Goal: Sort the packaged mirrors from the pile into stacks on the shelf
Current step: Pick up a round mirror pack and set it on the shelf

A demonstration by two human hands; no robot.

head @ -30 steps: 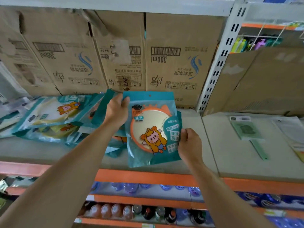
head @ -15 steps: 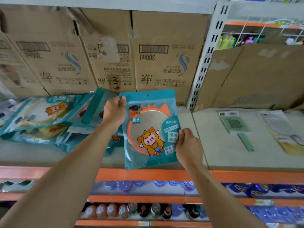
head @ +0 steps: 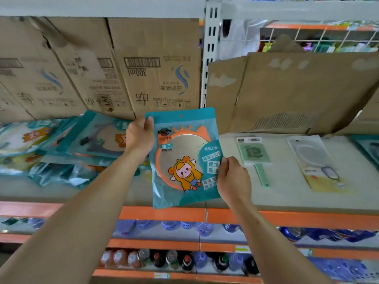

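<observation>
Left hand (head: 139,138) pinches the upper left corner of the packaged mirror (head: 183,158); right hand (head: 232,179) grips its right edge. Package held upright over the shelf (head: 287,197) front edge, just right of the pile (head: 67,148) at the shelf's left end.

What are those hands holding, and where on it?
A teal packaged round mirror: left hand pinches its upper left edge, right hand its right edge.

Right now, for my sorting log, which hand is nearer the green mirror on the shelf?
Right. The right hand pinches the teal packet at its right edge, left of the green mirror; the left hand holds its top-left corner, farther away.
</observation>
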